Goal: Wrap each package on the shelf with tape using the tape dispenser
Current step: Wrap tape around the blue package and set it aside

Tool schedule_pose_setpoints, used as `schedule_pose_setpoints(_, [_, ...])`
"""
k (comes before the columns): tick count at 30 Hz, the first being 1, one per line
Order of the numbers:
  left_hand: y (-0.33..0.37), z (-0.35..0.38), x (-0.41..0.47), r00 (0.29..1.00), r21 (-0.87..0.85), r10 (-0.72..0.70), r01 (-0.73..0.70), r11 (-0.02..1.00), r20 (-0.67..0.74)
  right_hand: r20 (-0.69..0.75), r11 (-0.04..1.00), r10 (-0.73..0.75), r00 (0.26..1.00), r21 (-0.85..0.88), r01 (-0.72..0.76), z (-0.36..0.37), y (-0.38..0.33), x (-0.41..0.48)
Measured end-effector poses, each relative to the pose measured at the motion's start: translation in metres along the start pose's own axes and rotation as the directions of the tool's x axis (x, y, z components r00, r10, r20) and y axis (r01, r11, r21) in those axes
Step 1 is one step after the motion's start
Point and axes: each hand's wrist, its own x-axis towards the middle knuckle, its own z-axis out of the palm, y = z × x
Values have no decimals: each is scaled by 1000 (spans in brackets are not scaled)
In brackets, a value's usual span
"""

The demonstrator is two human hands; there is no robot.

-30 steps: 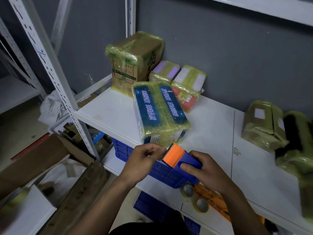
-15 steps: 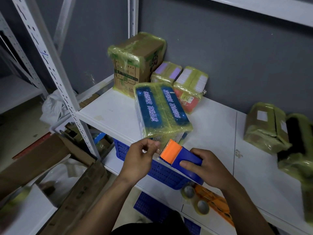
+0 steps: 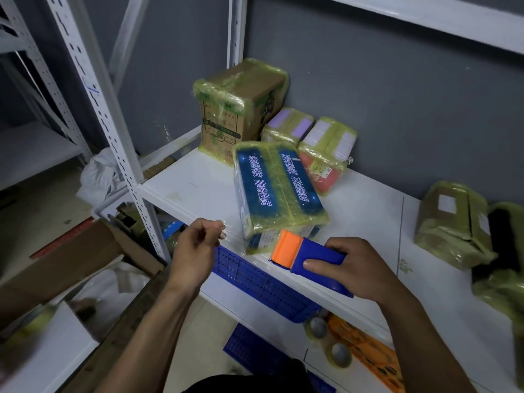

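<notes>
The tape end (image 3: 223, 233), pinched in the left hand (image 3: 195, 251), has been drawn leftward off the tape dispenser (image 3: 303, 255) gripped by the right hand (image 3: 354, 273) (the strip is barely visible), so another band can be laid on the blue package (image 3: 279, 194) on the shelf (image 3: 192, 182) behind

Rightmost package (image 3: 507, 245) cut off by frame edge; white surface (image 3: 51, 358) lower left blurred.

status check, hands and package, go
Left hand pinching clear tape end. Right hand gripping tape dispenser. Blue package on shelf, yellowish wrap, neither hand touching. Nothing in the way.
</notes>
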Motion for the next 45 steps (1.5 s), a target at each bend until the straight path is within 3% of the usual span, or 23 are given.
schedule_pose_setpoints(6, [-11,7,0,990,-176,-136,127,976,-40,-134,993,-2,991,-121,-14,-9,-34,6])
schedule_pose_setpoints(12, [-10,13,8,959,-407,-279,232,884,-60,-104,961,-15,994,-275,-15,-14,-61,19])
schedule_pose_setpoints(16, [-22,19,12,976,-222,-193,167,961,-101,-95,916,11,995,-399,-48,-14,-73,25])
schedule_pose_setpoints(21, [-42,31,22,962,-218,-236,204,954,-134,-80,873,30,996,-483,-65,-14,-84,31])
schedule_pose_setpoints(25, [-52,47,26,964,-248,-254,227,942,-79,-56,856,44,997,-512,-66,-13,-89,38])
schedule_pose_setpoints(33, [-70,53,32,995,21,-20,22,1000,-96,-30,850,76,997,-520,-80,-14,-85,48])
schedule_pose_setpoints(36, [-74,47,26,970,82,157,-144,986,-187,-26,850,73,997,-522,-75,-14,-85,51])
schedule_pose_setpoints(38, [-73,46,20,954,84,273,-264,961,-123,-26,852,72,997,-518,-75,-14,-84,53])
schedule_pose_setpoints(41, [-76,50,13,961,26,276,-277,961,21,-22,857,74,997,-509,-75,-16,-83,53])
schedule_pose_setpoints(45, [-77,47,15,964,-21,264,-263,965,43,-20,867,72,997,-493,-72,-14,-80,52])
